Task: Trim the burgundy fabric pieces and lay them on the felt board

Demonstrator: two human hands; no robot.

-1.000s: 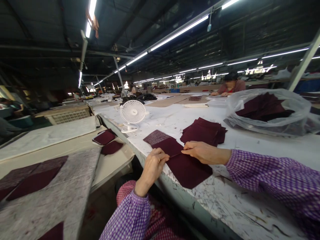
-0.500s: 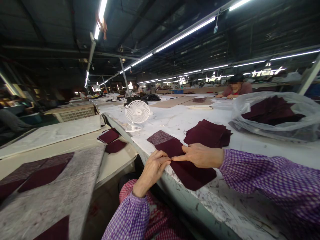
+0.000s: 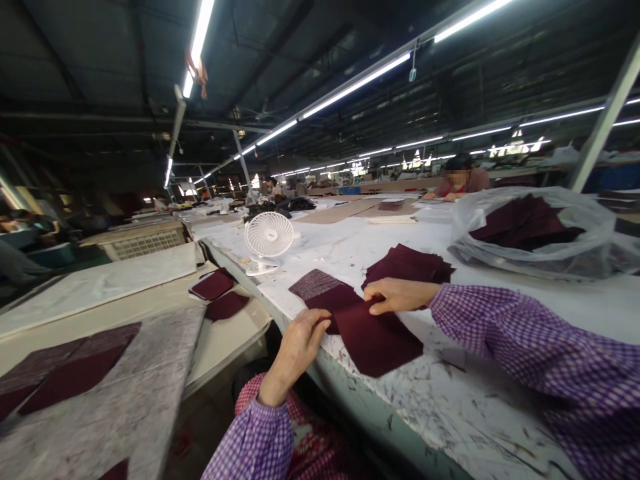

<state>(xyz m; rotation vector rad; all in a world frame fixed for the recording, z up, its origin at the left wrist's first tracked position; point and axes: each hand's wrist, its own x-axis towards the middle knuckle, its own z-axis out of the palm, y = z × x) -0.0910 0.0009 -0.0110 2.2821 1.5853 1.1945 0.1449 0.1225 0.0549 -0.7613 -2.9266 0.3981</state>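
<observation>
Dark maroon fabric pieces [image 3: 383, 340] lie overlapped on the white table [image 3: 440, 393] near its front edge, and a speckled grey-maroon section [image 3: 315, 285] shows at their far left end. My right hand [image 3: 397, 295] pinches the upper edge of the nearer piece between thumb and fingers. At the left edge of the pieces, my left hand [image 3: 303, 340] has its fingers curled together, the fingertips on the fabric's border; whether they grip it is hard to tell. Just beyond my right hand sits a stack of maroon pieces [image 3: 407, 265].
A white fan [image 3: 269, 235] stands at the table's left edge. On the right is a clear plastic bag [image 3: 540, 263] of maroon pieces. A lower table [image 3: 150, 380] on the left bears more pieces. Across the table sits a person [image 3: 463, 180].
My right hand has moved from pointing beside my left fingertips to the upper edge of the nearer piece, which it now pinches. My hands are farther apart. The view has shifted slightly.
</observation>
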